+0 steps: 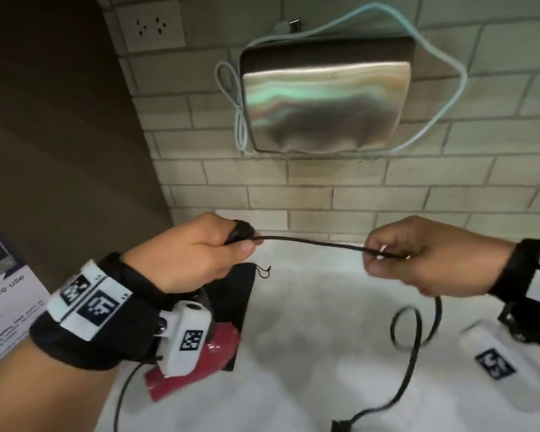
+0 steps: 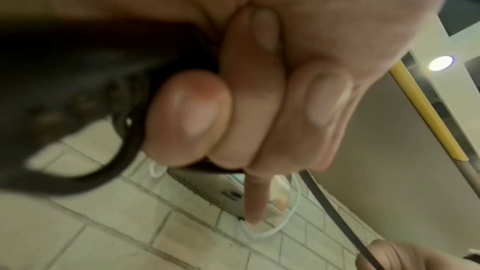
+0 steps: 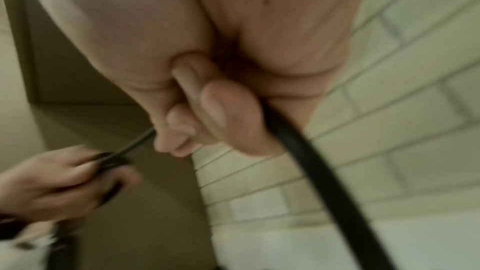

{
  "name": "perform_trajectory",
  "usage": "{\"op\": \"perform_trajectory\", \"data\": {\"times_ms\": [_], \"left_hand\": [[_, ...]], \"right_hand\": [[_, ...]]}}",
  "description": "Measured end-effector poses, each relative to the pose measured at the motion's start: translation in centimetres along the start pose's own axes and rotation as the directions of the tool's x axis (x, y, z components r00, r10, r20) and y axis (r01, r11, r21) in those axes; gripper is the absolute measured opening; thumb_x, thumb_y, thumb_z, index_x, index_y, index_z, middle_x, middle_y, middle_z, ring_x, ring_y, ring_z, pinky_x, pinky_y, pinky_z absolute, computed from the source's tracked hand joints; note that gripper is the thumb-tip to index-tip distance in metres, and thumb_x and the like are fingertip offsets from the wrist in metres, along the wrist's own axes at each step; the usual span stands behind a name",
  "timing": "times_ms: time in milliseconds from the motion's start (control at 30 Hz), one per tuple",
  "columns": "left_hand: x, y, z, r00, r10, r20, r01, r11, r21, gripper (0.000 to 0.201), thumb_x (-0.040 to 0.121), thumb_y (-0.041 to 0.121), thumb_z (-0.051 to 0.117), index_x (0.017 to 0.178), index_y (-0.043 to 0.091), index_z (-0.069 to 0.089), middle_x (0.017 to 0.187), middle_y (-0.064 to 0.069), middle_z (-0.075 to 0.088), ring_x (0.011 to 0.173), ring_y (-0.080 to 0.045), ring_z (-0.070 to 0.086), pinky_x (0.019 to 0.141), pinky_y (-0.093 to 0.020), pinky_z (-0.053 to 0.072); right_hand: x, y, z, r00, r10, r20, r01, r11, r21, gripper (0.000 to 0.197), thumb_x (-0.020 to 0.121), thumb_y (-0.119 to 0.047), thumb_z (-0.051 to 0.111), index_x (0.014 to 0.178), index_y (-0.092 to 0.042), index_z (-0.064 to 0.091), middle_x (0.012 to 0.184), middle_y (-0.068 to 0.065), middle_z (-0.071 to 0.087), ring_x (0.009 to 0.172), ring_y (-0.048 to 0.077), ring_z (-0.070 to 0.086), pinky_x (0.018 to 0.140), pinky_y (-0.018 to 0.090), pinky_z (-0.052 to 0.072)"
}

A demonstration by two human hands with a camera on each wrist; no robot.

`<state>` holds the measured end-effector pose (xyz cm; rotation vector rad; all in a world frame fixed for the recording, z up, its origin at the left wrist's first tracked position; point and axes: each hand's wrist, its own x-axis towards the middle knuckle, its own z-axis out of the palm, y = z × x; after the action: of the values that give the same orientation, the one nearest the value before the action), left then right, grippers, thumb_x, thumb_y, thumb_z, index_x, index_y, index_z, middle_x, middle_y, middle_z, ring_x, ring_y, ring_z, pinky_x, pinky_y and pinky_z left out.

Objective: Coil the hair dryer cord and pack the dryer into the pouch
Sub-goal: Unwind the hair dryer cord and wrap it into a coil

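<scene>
My left hand [image 1: 228, 244] grips a small bundle of coiled black cord [image 1: 242, 231] in its fist; the left wrist view shows the curled fingers [image 2: 192, 114] round the dark loops [image 2: 78, 81]. A straight run of cord [image 1: 309, 243] stretches across to my right hand [image 1: 384, 255], which pinches it. Below the right hand the cord loops [image 1: 415, 325] and trails down to the plug [image 1: 340, 427] on the white counter. The red hair dryer [image 1: 219, 347] lies under my left wrist, partly on the black pouch [image 1: 237, 291].
A metal hand dryer [image 1: 325, 98] with a pale cable [image 1: 446, 88] hangs on the tiled wall, a white socket plate [image 1: 152, 24] to its left. A printed card [image 1: 3, 294] stands at the left edge. The white counter [image 1: 309, 353] lies below my hands.
</scene>
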<state>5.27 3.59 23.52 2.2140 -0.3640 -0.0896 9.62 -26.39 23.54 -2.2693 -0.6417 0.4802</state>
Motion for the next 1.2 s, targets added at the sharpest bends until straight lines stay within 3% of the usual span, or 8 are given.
{"op": "perform_trajectory", "data": {"times_ms": [167,300,500,733,833,933,1000,1200], "left_hand": [[-1.0,0.2,-0.2,0.978,0.018,0.207,0.015,0.988,-0.156,0.033,0.089,0.03,0.053,0.108,0.008,0.069,0.042,-0.001,0.037,0.038,-0.011,0.032,0.052,-0.021,0.034],[-0.4,0.8,0.3,0.964,0.132,0.23,-0.052,0.945,-0.324,0.033,0.093,0.027,0.051,0.103,0.004,0.072,0.036,-0.001,0.035,0.033,-0.012,0.032,0.055,-0.021,0.04],[0.2,0.2,0.4,0.962,0.177,0.207,-0.037,0.836,-0.547,0.046,0.087,0.037,0.059,0.11,-0.002,0.068,0.034,0.004,0.033,0.032,-0.014,0.024,0.041,-0.026,0.028],[0.9,0.3,1.8,0.949,0.24,0.206,-0.032,0.721,-0.692,0.045,0.088,0.035,0.06,0.112,-0.003,0.067,0.034,0.004,0.031,0.03,-0.011,0.023,0.041,-0.032,0.023],[1.1,0.3,1.8,0.933,0.305,0.19,-0.047,0.628,-0.777,0.048,0.088,0.035,0.06,0.117,-0.003,0.064,0.033,0.001,0.029,0.03,-0.01,0.025,0.041,-0.03,0.027],[1.1,0.4,2.2,0.921,0.36,0.149,-0.085,0.558,-0.825,0.05,0.09,0.037,0.057,0.121,-0.002,0.061,0.035,-0.003,0.027,0.03,-0.012,0.024,0.042,-0.027,0.033],[1.2,0.5,2.5,0.906,0.404,0.13,-0.1,0.5,-0.86,0.051,0.092,0.039,0.054,0.124,-0.001,0.059,0.035,-0.002,0.029,0.031,-0.013,0.024,0.043,-0.025,0.037],[1.5,0.3,3.2,0.868,0.491,0.081,-0.096,0.324,-0.941,0.051,0.096,0.035,0.048,0.131,-0.002,0.052,0.038,-0.002,0.033,0.033,-0.014,0.029,0.044,-0.026,0.038]], "right_hand": [[0.2,-0.5,-4.3,0.989,-0.073,-0.132,0.046,0.98,-0.195,0.03,0.072,-0.055,0.072,0.085,-0.028,0.077,0.068,-0.003,0.071,0.06,0.018,0.06,0.067,0.03,0.052],[2.1,-2.4,-1.9,0.96,-0.22,-0.174,0.213,0.975,-0.059,0.014,0.07,-0.025,0.083,0.079,-0.022,0.073,0.066,-0.005,0.068,0.053,0.009,0.059,0.06,0.029,0.051],[2.2,-5.3,-0.6,0.889,-0.293,-0.35,0.277,0.956,-0.097,0.076,0.035,-0.047,0.093,0.103,-0.035,0.063,0.093,-0.005,0.07,0.063,0.013,0.069,0.067,0.031,0.06],[3.1,-7.2,0.2,0.835,-0.434,-0.337,0.421,0.9,-0.117,0.007,0.084,-0.028,0.072,0.079,-0.025,0.076,0.05,-0.007,0.066,0.042,0.006,0.056,0.049,0.025,0.052],[4.0,-7.0,0.8,0.862,-0.414,-0.293,0.418,0.907,-0.054,0.016,0.092,-0.022,0.063,0.078,-0.018,0.07,0.044,-0.018,0.057,0.042,0.001,0.049,0.05,0.012,0.04],[5.0,-6.6,1.6,0.912,-0.377,-0.161,0.404,0.894,0.196,0.031,0.095,-0.026,0.055,0.072,-0.014,0.071,0.052,-0.003,0.048,0.049,0.023,0.037,0.055,0.035,0.035],[5.5,-6.3,2.2,0.926,-0.372,-0.064,0.364,0.837,0.409,0.032,0.092,-0.034,0.055,0.073,-0.021,0.076,0.053,0.001,0.047,0.046,0.02,0.032,0.054,0.037,0.035],[5.9,-5.0,3.4,0.939,-0.318,-0.131,0.341,0.813,0.471,0.061,0.08,-0.047,0.063,0.106,0.009,0.065,0.067,0.011,0.068,0.057,0.038,0.054,0.047,0.03,0.049]]}}
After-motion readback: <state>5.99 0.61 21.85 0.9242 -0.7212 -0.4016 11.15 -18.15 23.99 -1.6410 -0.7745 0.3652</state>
